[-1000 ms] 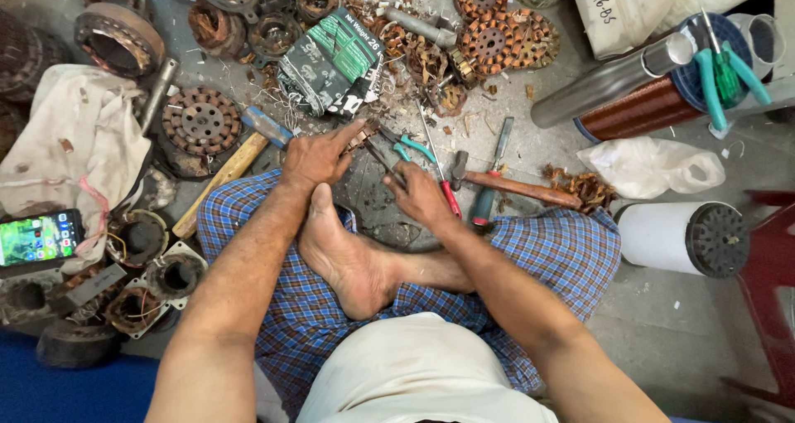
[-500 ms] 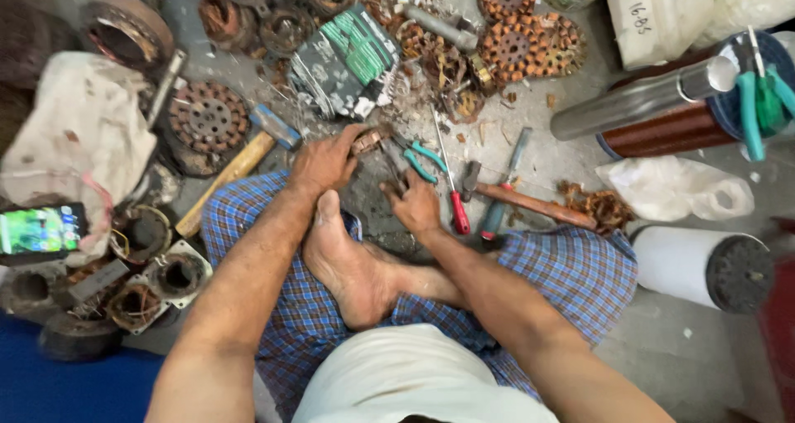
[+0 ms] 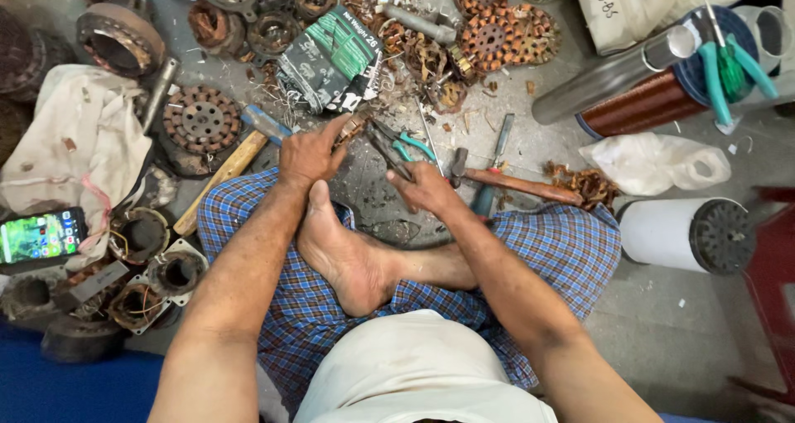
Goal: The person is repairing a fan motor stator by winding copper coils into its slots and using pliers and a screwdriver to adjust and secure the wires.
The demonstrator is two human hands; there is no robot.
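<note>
I sit cross-legged on a grey floor, one bare foot (image 3: 344, 257) resting on my blue checked cloth. My left hand (image 3: 309, 152) pinches a small brown copper-wound piece (image 3: 352, 129) just past my toes. My right hand (image 3: 426, 187) grips the handles of green-handled pliers (image 3: 396, 148), whose jaws reach toward that piece. A wooden-handled hammer (image 3: 228, 170) lies to the left of my left hand.
Rusty motor stators (image 3: 201, 123) and rotor cores (image 3: 501, 35) litter the far floor. A phone (image 3: 40, 236) lies at left on a white cloth. A copper wire spool (image 3: 642, 104), green cutters (image 3: 720, 67), a white cylinder (image 3: 683, 234) and a wood-handled tool (image 3: 517, 187) sit at right.
The view has drifted slightly. My hands have stayed at the same spot, with the pliers shifting a little against the copper piece.
</note>
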